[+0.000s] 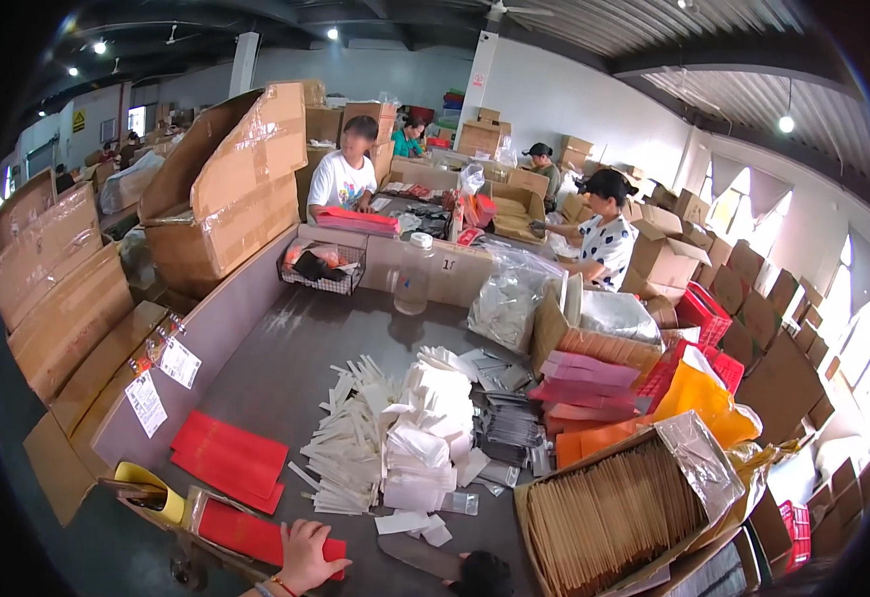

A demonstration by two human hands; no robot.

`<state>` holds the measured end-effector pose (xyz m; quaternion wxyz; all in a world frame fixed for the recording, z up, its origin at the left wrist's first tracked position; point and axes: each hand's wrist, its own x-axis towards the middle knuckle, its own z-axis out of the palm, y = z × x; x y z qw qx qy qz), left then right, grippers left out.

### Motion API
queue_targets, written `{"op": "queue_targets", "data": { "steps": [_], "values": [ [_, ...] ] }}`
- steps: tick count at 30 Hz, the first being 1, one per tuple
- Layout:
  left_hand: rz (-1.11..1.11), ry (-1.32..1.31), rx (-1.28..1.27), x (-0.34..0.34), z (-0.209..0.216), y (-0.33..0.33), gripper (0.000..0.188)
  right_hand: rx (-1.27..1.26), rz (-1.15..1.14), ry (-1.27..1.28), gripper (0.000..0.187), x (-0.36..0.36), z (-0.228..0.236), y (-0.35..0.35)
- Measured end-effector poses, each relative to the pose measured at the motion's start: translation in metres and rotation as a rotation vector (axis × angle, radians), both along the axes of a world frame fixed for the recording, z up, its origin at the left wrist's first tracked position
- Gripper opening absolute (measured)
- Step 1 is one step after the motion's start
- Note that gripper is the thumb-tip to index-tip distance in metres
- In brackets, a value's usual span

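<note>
My left hand (pixel 305 559) lies on the red envelopes (pixel 241 532) in a narrow box at the lower left, fingers spread and thumb out to the side. I see no clear grip on them. At the bottom edge, right of centre, a black shape (pixel 484 575) with a grey part may be my gloved right hand; its fingers cannot be made out. More red envelopes (pixel 228 460) lie fanned on the table just beyond my left hand. A large heap of white paper strips (pixel 350 438) and white slips (pixel 423 428) covers the middle, with small white cards (pixel 415 525) in front.
Grey packets (pixel 514 430) sit right of the heap. A carton of brown cards (pixel 614 522) stands nearer right, pink envelopes (pixel 586 383) beyond it. A clear jug (pixel 414 274) and wire basket (pixel 322 267) stand along the far wall. Several people work behind.
</note>
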<state>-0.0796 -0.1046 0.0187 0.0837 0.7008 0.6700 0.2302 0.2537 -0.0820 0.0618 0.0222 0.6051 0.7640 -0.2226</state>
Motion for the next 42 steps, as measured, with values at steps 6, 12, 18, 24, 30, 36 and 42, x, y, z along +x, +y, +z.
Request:
{"op": "queue_targets", "data": {
  "steps": [6, 12, 18, 24, 30, 36, 42],
  "values": [
    [0.103, 0.012, 0.006, 0.004, -0.013, -0.004, 0.085, 0.323, 0.122, 0.2, 0.081, 0.006, -0.078, 0.006],
    [0.119, -0.122, 0.015, -0.001, -0.021, -0.004, 0.086, 0.186, 0.139, 0.122, 0.066, -0.005, -0.025, 0.0],
    [0.102, -0.19, -0.03, -0.001, -0.016, -0.011, 0.084, 0.385, 0.224, 0.122, 0.064, -0.001, -0.035, -0.006],
    [0.099, -0.13, -0.023, 0.001, -0.009, -0.008, 0.08, 0.362, 0.305, 0.225, 0.054, -0.013, -0.002, 0.007],
    [0.085, -0.152, -0.044, 0.001, -0.005, -0.005, 0.079, 0.408, 0.295, 0.218, 0.057, -0.015, 0.014, 0.009],
    [0.094, -0.17, -0.084, 0.001, 0.0, -0.009, 0.079, 0.346, 0.313, 0.182, 0.057, -0.018, 0.015, 0.007],
    [0.097, -0.187, -0.1, 0.004, 0.007, -0.006, 0.079, 0.346, 0.325, 0.197, 0.057, -0.018, 0.014, 0.012]
  ]
}}
